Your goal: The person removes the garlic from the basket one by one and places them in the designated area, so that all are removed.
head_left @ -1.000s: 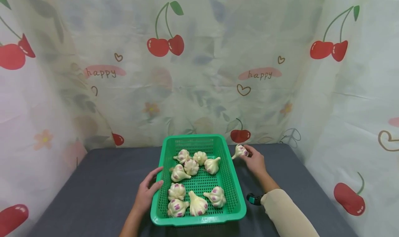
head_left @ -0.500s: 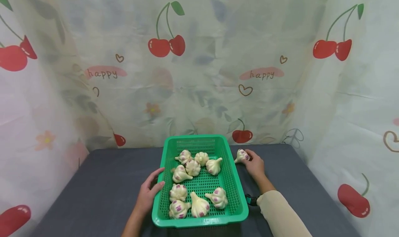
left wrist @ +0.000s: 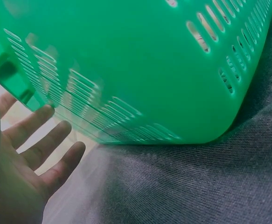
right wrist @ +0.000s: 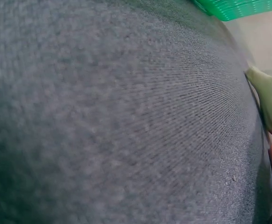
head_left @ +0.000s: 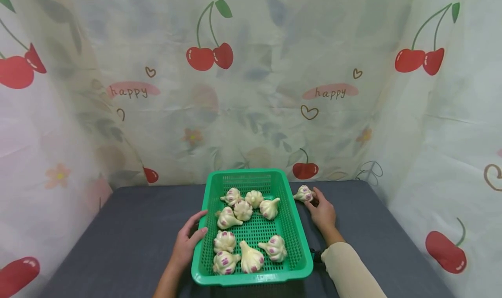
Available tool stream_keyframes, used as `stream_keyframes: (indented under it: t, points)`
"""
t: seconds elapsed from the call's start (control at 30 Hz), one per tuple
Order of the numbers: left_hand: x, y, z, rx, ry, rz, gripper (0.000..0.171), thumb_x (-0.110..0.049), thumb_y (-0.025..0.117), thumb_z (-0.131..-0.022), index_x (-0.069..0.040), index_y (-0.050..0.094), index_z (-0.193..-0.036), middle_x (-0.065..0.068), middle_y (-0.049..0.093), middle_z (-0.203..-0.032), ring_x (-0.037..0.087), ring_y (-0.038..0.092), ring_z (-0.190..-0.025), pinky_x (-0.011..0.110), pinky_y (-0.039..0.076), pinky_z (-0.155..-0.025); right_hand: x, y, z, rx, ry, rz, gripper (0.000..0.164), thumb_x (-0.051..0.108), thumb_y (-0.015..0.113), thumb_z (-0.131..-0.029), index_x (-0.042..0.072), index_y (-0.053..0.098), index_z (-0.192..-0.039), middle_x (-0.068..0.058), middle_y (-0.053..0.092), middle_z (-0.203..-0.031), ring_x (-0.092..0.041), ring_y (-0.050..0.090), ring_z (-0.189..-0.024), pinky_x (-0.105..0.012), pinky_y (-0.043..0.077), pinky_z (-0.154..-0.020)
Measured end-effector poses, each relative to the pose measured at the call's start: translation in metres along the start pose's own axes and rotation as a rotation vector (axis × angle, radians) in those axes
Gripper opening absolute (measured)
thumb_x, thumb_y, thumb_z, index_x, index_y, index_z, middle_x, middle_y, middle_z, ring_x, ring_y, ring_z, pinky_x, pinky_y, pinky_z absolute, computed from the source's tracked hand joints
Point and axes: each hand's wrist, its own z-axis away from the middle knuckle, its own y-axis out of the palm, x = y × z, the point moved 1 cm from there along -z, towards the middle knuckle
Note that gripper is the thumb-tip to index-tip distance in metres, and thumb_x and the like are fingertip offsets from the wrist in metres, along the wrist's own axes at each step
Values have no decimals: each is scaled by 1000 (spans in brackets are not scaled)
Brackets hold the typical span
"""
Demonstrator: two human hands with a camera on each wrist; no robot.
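A green plastic basket (head_left: 251, 280) stands mid-table with several garlic bulbs (head_left: 251, 257) inside, white with purple marks. My left hand (head_left: 186, 240) is at its left side, thumb and forefinger on the rim. In the left wrist view, the fingers of that left hand (left wrist: 28, 163) are spread and fairly straight beside the basket wall (left wrist: 112, 60). To the basket's right, my right hand (head_left: 323, 211) pinches another garlic bulb (head_left: 303, 194) by its root end, stem pointing left. That garlic bulb (right wrist: 268, 95) appears at the right edge of the right wrist view, low at the dark cloth.
Dark grey cloth (head_left: 137, 232) covers the table on both sides of the basket. A pale curtain (head_left: 251, 93) printed with cherries and hearts hangs behind and at both sides.
My right hand has lowered the garlic bulb slightly, and its stem has swung from down-left to nearly level. The left hand and basket hold their place, apart from a small view shift.
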Motion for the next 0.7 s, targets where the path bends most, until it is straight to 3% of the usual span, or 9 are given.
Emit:
stream_keyframes:
  t: [0.3, 0.57, 0.7]
  points:
    - [-2, 0, 1, 4, 28, 5, 42, -10, 56, -98, -10, 52, -140, 19, 56, -130, 29, 55, -112, 32, 50, -84, 0, -2, 2, -17, 37, -23, 68, 20, 70, -90, 10, 38, -149, -18, 59, -130, -38, 50, -121, -55, 34, -100]
    - [1, 0, 1, -2, 16, 0, 42, -11, 56, -98, -10, 52, -140, 19, 56, -129, 24, 57, -109, 32, 51, -82, 2, -1, 9, -46, 36, -28, 67, 18, 72, -88, 8, 42, -146, -20, 61, -127, -37, 55, -116, -55, 38, -96]
    - [1, 0, 1, 4, 29, -1, 42, -11, 55, -98, -11, 51, -140, 19, 55, -131, 26, 56, -111, 31, 50, -84, 6, -5, 12, -65, 53, -89, 67, 17, 72, -87, 3, 42, -145, -23, 60, -125, -37, 58, -113, -53, 41, -94]
